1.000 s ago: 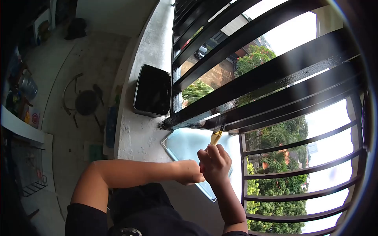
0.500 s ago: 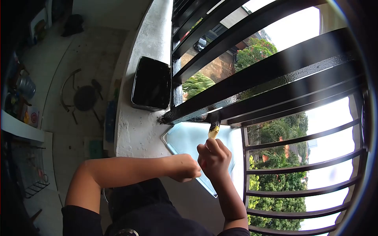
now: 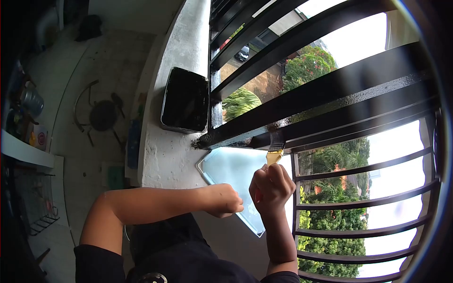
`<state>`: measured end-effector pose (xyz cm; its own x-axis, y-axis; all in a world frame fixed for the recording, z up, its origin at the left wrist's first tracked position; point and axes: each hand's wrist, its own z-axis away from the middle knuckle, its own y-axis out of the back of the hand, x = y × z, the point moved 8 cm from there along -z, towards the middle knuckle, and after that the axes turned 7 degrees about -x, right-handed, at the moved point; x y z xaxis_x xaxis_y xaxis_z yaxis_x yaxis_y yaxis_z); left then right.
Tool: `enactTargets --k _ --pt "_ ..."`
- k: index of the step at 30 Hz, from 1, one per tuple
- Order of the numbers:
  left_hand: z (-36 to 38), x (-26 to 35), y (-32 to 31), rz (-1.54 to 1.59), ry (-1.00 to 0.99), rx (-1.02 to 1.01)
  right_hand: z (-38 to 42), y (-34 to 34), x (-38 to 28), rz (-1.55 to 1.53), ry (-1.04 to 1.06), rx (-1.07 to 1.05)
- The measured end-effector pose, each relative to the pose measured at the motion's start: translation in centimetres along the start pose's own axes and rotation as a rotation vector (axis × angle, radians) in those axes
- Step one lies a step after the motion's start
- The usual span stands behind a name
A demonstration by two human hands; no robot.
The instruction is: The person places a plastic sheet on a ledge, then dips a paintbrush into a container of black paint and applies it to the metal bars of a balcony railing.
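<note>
My right hand (image 3: 272, 186) is closed around the pale handle of a paintbrush (image 3: 274, 154). Its dark bristles touch the underside of a thick black window-grille bar (image 3: 325, 96), which looks wet and glossy in places. Curled into a fist, my left hand (image 3: 225, 200) is beside the right one, over the edge of a light blue translucent sheet or lid (image 3: 226, 172) with a pale rim. Whatever its fingers hold is hidden. On the ledge to the left stands a rectangular container (image 3: 185, 101) with black paint inside.
The container rests on a rough white concrete ledge (image 3: 158, 162) alongside the grille. Thinner dark bars (image 3: 363, 205) cross the right side, with trees (image 3: 330, 245) outside. Down at left, a round stool or chair (image 3: 104, 115) stands on the floor near a wire rack (image 3: 42, 221).
My right hand and the paintbrush have moved right along the bar, and the brush's flat side now shows more. My left hand stays nearly in place.
</note>
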<state>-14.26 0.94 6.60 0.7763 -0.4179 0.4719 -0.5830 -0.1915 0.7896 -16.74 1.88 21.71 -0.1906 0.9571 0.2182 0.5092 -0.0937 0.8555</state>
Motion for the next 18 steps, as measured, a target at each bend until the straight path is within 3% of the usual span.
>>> enactTargets --k 2,6,12,18 --pt "0.0 0.0 0.1 -0.031 -0.018 0.032 0.0 -0.8 0.4 -0.032 0.008 0.022" --pt "0.1 0.2 0.5 0.024 0.028 -0.045 0.5 -3.9 0.4 -0.149 -0.039 -0.239" --pt "0.2 -0.1 0.3 0.06 0.018 -0.01 0.9 -2.2 0.3 -0.044 -0.031 -0.16" --pt "0.2 -0.5 -0.1 0.081 0.016 0.029 -0.3 -2.4 0.1 -0.142 -0.022 -0.32"
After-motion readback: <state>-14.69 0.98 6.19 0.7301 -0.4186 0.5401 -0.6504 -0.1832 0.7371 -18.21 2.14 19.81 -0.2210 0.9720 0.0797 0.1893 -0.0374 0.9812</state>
